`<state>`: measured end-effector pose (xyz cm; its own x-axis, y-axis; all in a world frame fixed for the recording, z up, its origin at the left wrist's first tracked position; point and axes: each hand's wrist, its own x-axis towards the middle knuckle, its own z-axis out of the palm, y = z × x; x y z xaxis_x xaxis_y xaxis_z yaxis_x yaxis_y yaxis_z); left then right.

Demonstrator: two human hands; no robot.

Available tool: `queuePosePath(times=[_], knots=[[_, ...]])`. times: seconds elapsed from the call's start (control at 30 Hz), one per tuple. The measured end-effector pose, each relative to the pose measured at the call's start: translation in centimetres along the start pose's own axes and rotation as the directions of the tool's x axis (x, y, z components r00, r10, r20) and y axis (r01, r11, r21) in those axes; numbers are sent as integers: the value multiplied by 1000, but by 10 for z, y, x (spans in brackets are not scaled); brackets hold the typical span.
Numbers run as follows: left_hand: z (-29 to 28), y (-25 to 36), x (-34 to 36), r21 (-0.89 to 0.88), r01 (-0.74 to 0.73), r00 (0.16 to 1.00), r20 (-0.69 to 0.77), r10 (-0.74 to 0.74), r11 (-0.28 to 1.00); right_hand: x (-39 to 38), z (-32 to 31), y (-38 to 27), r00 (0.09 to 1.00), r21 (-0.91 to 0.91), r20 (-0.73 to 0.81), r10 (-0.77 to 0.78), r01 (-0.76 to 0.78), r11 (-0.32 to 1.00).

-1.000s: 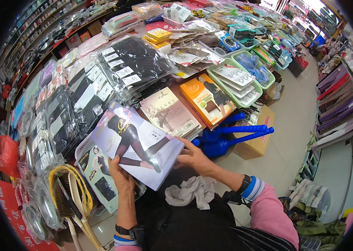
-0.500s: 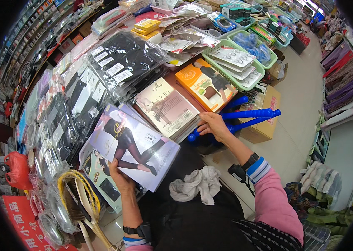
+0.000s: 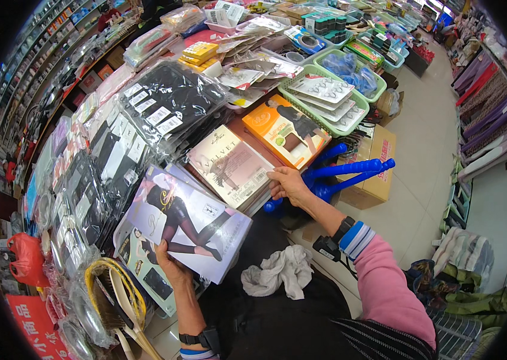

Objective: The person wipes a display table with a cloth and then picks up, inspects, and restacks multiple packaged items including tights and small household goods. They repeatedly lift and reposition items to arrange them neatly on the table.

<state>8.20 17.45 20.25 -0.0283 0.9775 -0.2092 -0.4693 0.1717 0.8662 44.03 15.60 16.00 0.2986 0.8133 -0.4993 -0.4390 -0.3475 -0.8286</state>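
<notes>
- Already, left hand (image 3: 172, 270) grips a white tights pack (image 3: 190, 225), lifted over the stall's edge.
- Right hand (image 3: 288, 183) rests fingers loosely on the beige pack (image 3: 229, 165); not yet picked up from its stack.

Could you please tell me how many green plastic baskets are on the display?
2: a near green basket of flat packets beside the orange packet; a far green basket behind it. Others may be hidden.

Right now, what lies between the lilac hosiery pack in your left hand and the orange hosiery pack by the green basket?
In the head view, a beige hosiery pack lies between the lilac pack and the orange pack; the right hand touches its edge.
</notes>
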Motion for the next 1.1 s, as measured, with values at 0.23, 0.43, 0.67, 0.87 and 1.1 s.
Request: queuePosePath(times=[0.23,0.43,0.67,0.87,1.1], knots=[[0,1,0,-33,9,1000,-2,-9,999,-2,-32,13,983,151,-160,85,-61,987],[2,0,0,-40,13,1000,-10,-13,999,11,-73,23,938,262,-334,92,-2,965],[1,-1,0,-31,-13,1000,-5,13,999,37,-79,21,934,313,-336,123,-12,950],[-2,-2,1,-12,-5,1000,-6,5,1000,44,-82,16,958,338,-264,115,-19,941],[2,1,-2,-53,-3,1000,26,4,999,55,-79,13,956,384,-279,96,19,923]])
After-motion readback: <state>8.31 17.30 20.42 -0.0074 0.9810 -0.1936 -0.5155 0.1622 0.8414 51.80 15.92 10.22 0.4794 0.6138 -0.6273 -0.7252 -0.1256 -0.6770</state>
